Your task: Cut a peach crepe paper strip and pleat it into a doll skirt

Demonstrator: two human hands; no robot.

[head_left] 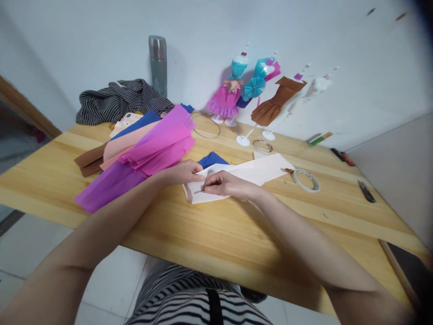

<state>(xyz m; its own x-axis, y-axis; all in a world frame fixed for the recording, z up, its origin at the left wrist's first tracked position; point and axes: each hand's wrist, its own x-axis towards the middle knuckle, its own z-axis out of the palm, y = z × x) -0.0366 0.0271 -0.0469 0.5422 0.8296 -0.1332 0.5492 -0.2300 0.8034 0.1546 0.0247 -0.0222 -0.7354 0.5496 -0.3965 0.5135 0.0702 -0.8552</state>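
A long pale paper strip [243, 170] lies across the table, its left end folded with a pinkish edge [188, 193]. My left hand [185, 172] rests on that end, fingers bent and thumb pressing the paper down. Beside it, my right hand [219, 184] is closed in a pinch over the same end. From its fingertips a thin, pointed metal tool [199, 192] sticks out to the left, its tip against the paper. The rest of the tool is hidden in the hand. Blue paper [213, 159] shows just behind the strip.
Pink and purple crepe paper [158, 149] is piled left, near striped cloth [122, 101] and a flask [158, 67]. Small dressed figures on stands [279, 101] line the wall. A tape roll [305, 180], a cutter [366, 191] and a dark flat device [406, 266] lie right.
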